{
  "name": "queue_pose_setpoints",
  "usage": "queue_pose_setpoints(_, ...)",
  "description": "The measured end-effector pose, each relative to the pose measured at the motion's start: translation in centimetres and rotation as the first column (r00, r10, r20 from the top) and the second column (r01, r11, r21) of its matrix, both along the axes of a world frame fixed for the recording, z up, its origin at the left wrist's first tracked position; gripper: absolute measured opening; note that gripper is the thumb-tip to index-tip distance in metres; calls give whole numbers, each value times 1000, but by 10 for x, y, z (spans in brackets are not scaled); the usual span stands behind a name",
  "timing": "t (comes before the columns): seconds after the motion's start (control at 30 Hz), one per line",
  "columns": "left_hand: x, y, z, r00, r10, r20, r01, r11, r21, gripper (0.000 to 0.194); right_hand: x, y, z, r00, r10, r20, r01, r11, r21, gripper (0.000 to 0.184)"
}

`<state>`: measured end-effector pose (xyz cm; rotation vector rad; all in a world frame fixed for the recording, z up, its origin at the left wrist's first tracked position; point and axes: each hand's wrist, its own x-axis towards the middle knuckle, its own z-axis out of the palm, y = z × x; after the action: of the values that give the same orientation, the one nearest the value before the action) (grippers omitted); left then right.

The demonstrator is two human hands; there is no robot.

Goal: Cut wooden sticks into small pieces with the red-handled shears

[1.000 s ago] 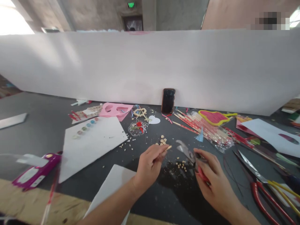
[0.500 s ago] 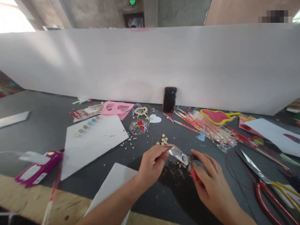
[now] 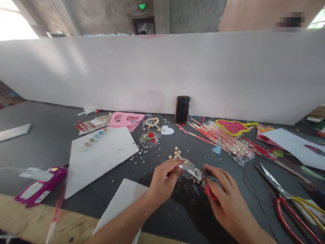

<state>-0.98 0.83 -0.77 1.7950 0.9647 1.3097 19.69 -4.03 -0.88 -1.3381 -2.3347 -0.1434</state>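
Observation:
Pruning shears [image 3: 194, 172] with silver blades and a red handle are gripped in my right hand [image 3: 225, 196], fingers wrapped round the handle. Closed in a pinch at the blade end, my left hand [image 3: 164, 178] holds a small pale piece [image 3: 186, 162] that shows between the jaws. Most of that piece is hidden by the fingers and blades. Just beyond the blades lies a little pile of pale flower-shaped pieces [image 3: 176, 153]. Pale crumbs [image 3: 194, 180] are scattered on the dark table under the shears.
Large red-handled scissors [image 3: 280, 191] lie at the right, near a bundle of red-and-pale sticks [image 3: 223, 139]. A phone [image 3: 182, 109] leans on the white partition [image 3: 114, 74]. White boards [image 3: 101, 157] and a purple glue gun [image 3: 42, 184] occupy the left. A bead dish [image 3: 149, 139] sits mid-table.
The whole view has shifted slightly. Both hands keep nearly the same pose around the shears and the small pale piece.

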Motion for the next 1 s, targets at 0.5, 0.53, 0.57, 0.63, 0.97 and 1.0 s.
queue_pose_setpoints(0.5, 0, 0, 0, 999, 2, -43, -5, 998, -65, 23, -3, -1, -1, 996, -20, 82, 18, 1000, 25, 18)
queue_pose_setpoints(0.53, 0, 0, 0, 999, -1, -41, -2, 998, -65, 23, -2, -1, -2, 997, -26, 73, 26, 1000, 13, 15)
queue_pose_setpoints(0.57, 0, 0, 0, 999, -5, -37, 2, 998, -67, 23, -2, -2, -3, 998, -42, 50, 42, 999, 0, 12)
queue_pose_setpoints(0.63, 1, -1, 0, 999, -14, -34, 11, 997, -76, 23, 0, -2, -6, 995, -103, -15, 102, 994, -32, 18)
queue_pose_setpoints(0.97, 3, -2, 0, 998, -49, -39, 45, 994, -102, 23, -4, -3, -4, 989, -124, 75, 132, 986, -98, 55)
queue_pose_setpoints(1.0, 3, -3, 0, 998, -50, -38, 46, 994, -103, 24, -4, -3, -2, 989, -125, 77, 133, 986, -99, 53)
